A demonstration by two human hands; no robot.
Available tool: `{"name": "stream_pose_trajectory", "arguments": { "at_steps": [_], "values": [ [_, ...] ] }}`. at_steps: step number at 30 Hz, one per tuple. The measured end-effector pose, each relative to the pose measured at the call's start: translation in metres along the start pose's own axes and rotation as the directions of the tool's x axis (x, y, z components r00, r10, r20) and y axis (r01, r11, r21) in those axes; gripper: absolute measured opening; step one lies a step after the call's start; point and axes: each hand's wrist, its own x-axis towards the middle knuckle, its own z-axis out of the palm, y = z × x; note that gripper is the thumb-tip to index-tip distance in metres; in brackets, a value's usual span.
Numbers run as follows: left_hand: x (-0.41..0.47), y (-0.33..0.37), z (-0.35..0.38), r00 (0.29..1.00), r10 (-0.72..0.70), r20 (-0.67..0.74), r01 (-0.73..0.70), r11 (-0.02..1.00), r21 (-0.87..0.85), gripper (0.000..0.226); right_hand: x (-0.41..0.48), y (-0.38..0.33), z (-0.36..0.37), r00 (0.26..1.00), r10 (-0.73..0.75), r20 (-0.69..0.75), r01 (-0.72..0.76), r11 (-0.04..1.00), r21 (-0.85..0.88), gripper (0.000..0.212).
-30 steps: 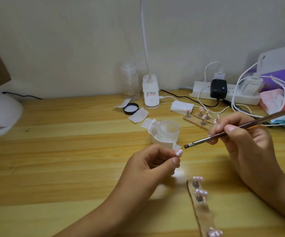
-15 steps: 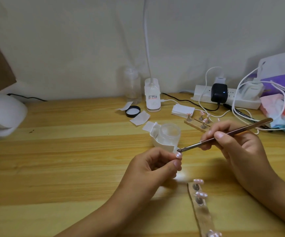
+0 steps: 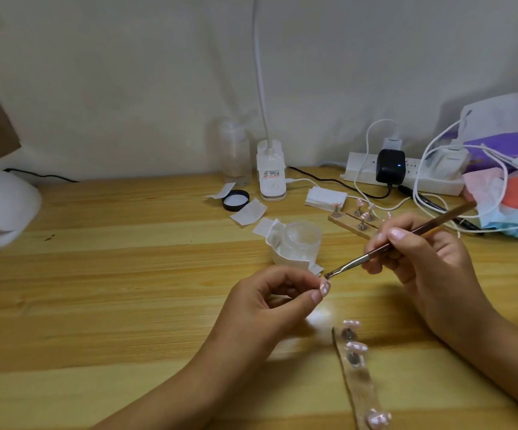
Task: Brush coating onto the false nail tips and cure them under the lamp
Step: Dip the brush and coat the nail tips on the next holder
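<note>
I see a wooden table point(image 3: 96, 274), with a white curing lamp point(image 3: 0, 206) at its far left edge. The left hand point(image 3: 270, 305) pinches a pink false nail tip point(image 3: 325, 288) between thumb and forefinger. The right hand point(image 3: 422, 259) grips a brush point(image 3: 357, 261) (pencil-fashion), bristles just above that tip; contact I cannot tell.

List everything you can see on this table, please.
Table: one, light wood, underneath.
Curing lamp: one, white, far left.
Desk lamp: one, white, back centre.
Bottle: one, clear, beside desk lamp.
Lid: one, black, before bottle.
Jar: one, clear, centre.
Power strip: one, white, back right.
Stand: one, wooden, behind right hand.
Nail strip: one, brownish, front, three pink tips.
Brush: one, brown, right hand.
Nail tip: one, pink, left fingers.
Left hand: pinching nail tip.
Right hand: gripping brush.
</note>
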Motion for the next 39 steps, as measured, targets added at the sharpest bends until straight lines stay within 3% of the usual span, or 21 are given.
{"name": "stream_pose_trajectory", "arguments": {
  "at_steps": [5,12,16,23,29,39],
  "values": [
    [0.0011,-0.0008,-0.0005,1.0,-0.013,-0.026,0.014,0.999,0.03,0.014,-0.0022,0.0,0.0026,0.998,-0.019,0.054,0.022,0.998,-0.067,0.012],
    [-0.0004,0.0024,0.0007,0.999,-0.004,-0.033,0.006,0.997,0.081,0.016,0.0004,-0.0003,0.0,0.999,-0.007,-0.04,0.005,0.999,-0.034,0.016],
    [0.0,0.0018,0.0005,0.999,-0.031,-0.038,0.033,0.998,0.052,0.016,-0.0006,-0.0007,0.0034,0.999,0.001,0.049,0.001,0.999,-0.046,0.014],
    [0.0004,0.0014,-0.0003,0.998,-0.058,-0.029,0.056,0.997,-0.052,0.012,0.0014,0.0018,-0.0014,0.998,-0.03,-0.059,0.027,0.999,-0.046,0.023],
    [0.0011,-0.0005,-0.0014,0.994,-0.095,-0.044,0.091,0.991,-0.096,0.014,-0.0021,0.0011,0.0008,0.996,-0.062,0.068,0.063,0.998,-0.017,0.013],
    [-0.0015,0.0038,-0.0048,0.999,-0.054,0.0,0.053,0.986,-0.16,0.019,-0.0021,0.0033,-0.0005,0.978,-0.206,-0.024,0.196,0.956,-0.219,0.013]
  ]
}}
